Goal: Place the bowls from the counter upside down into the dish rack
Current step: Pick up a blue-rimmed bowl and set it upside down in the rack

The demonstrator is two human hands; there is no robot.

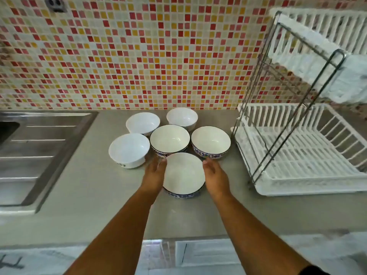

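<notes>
Head view: six bowls stand upright in a cluster on the grey worktop [79, 195], between the steel sink [39, 145] and the dish rack [297, 155].
Nearest bowl [183, 173]: white inside, blue-patterned outside, mouth up, closest to the person.
Left hand [155, 173]: open, fingers together, flat against the bowl's left side.
Right hand [215, 175]: open, cupping the right side — whether the grip has closed is hard to tell through the blur.
Other bowls: two blue-rimmed [169, 139] [211, 141], three plain white [129, 149] [143, 123] [182, 117].
Dish rack: white, two-tiered — lower tray holds nothing.
</notes>
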